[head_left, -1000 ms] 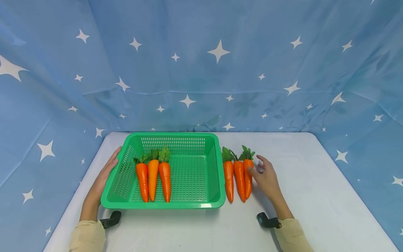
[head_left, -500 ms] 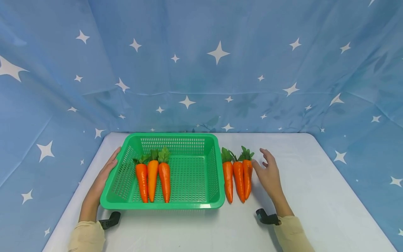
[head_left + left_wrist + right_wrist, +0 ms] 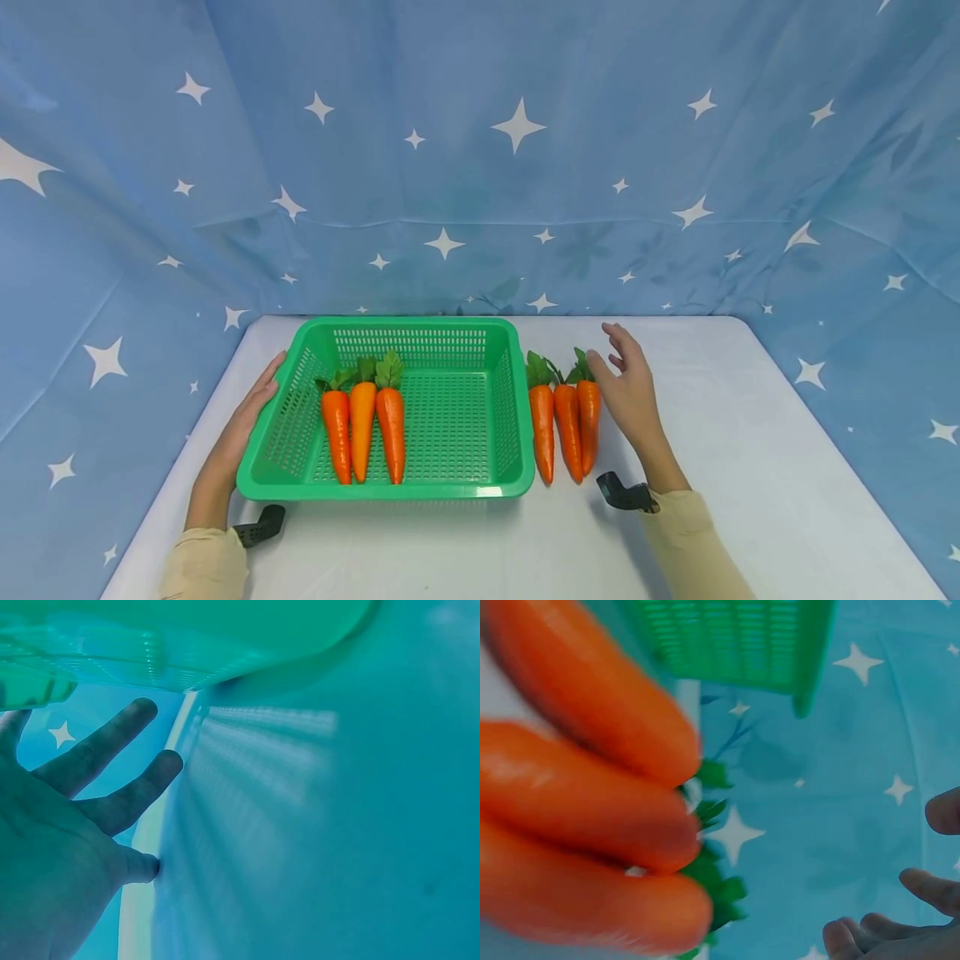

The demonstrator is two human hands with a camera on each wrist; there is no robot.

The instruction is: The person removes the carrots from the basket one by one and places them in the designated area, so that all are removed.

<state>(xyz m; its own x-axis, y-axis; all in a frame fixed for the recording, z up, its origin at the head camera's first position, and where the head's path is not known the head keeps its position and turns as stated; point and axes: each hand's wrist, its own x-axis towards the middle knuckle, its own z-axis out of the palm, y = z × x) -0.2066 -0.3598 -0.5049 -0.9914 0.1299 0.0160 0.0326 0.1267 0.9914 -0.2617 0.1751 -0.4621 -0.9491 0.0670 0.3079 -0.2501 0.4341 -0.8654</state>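
Observation:
My left hand [image 3: 234,429] lies along the left wall of a green plastic basket [image 3: 390,492], its fingers extended. The left wrist view shows that hand's palm [image 3: 56,855] with spread fingers below the basket's side [image 3: 247,645]. Inside the basket, toward its left, three leafy carrots [image 3: 362,429] lie side by side. Three more carrots [image 3: 567,425] lie on the table just right of the basket, leaves pointing away. My right hand [image 3: 630,387] hovers beside the rightmost carrot's leaves, loosely bent and holding nothing. In the right wrist view its fingers [image 3: 930,891] are apart from the carrots [image 3: 592,900].
A white table [image 3: 750,433] carries everything and extends to the right and front. Behind and beside it hangs a blue curtain [image 3: 465,175] with white stars. A black wrist camera [image 3: 624,493] is strapped to my right wrist, another camera [image 3: 262,527] to the left.
My right hand has drawn away from the rightmost carrot's body and moved farther back, up near its leaves. The left hand, basket and carrots look about the same.

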